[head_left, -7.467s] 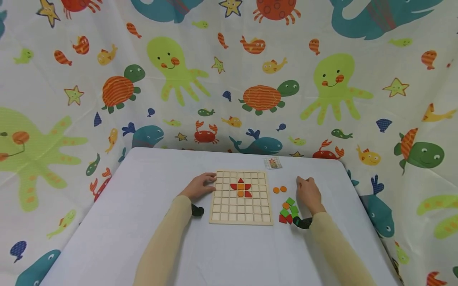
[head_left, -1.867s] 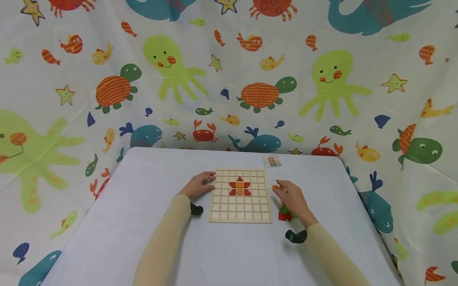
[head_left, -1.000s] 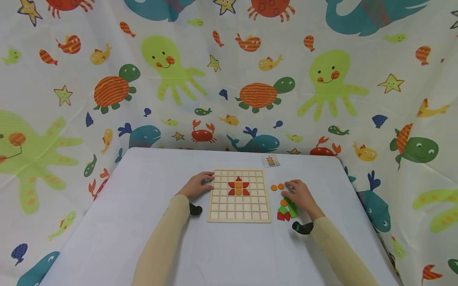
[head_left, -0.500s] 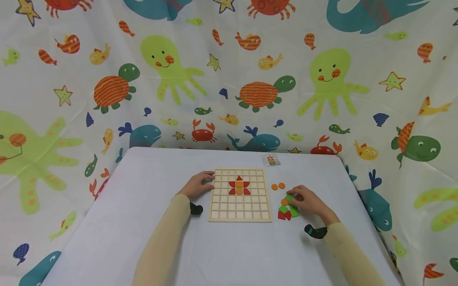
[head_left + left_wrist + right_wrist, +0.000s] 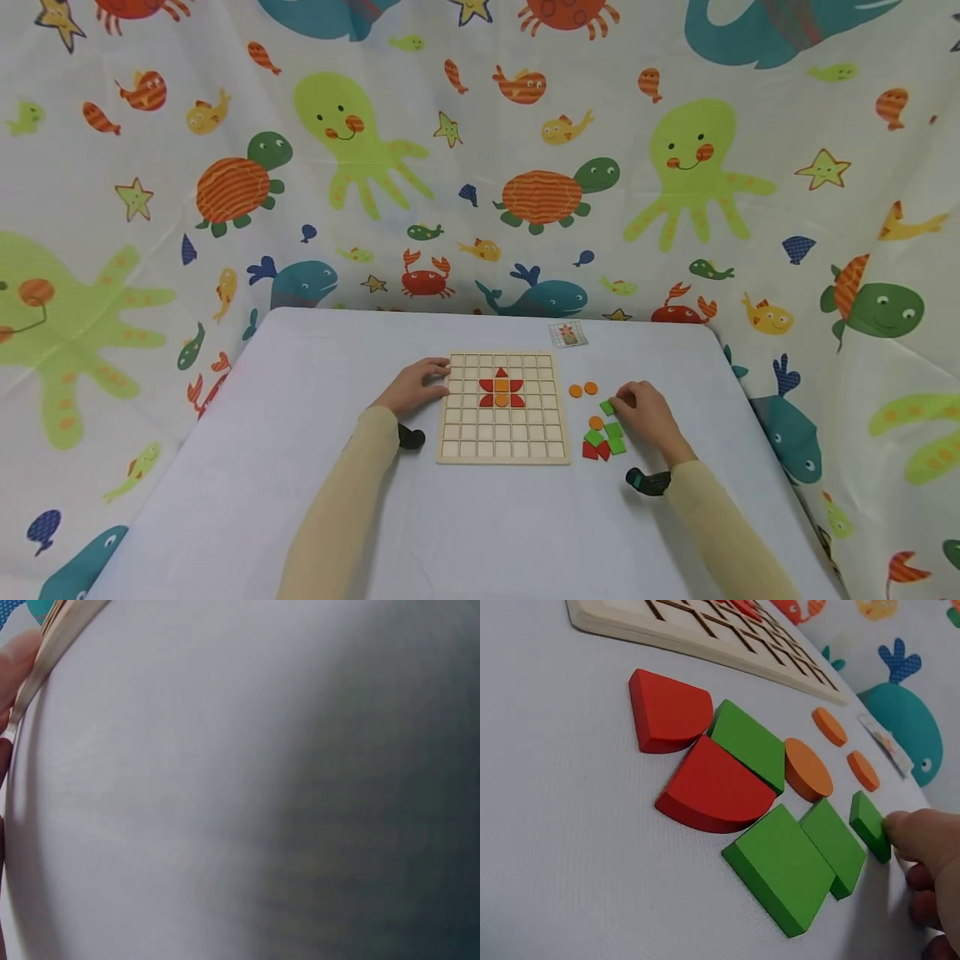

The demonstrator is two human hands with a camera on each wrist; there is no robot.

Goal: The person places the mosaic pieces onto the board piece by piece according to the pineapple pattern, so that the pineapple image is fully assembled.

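Note:
A wooden grid board (image 5: 503, 437) lies mid-table, with red and orange pieces (image 5: 501, 387) forming a figure in its upper middle. My left hand (image 5: 411, 388) rests at the board's left edge, thumb (image 5: 16, 664) against the rim in the left wrist view. Right of the board, my right hand (image 5: 651, 414) pinches a green square tile (image 5: 870, 826) at its edge, other fingers curled below. Closer to me lie more green tiles (image 5: 780, 866), an orange disc (image 5: 808, 769) and two red rounded-corner pieces (image 5: 718, 787).
Two more orange discs (image 5: 582, 390) sit between the board and the right hand. Behind them, near the table's far edge, a small picture card (image 5: 568, 334) shows a figure on a grid. A sea-animal printed curtain (image 5: 465, 167) hangs beyond the white table (image 5: 480, 533).
Earlier a red piece joined the lower left of the board's figure. The right hand went to the discs, then the green tiles, and has shifted one tile slightly away from the pile. Left hand stayed.

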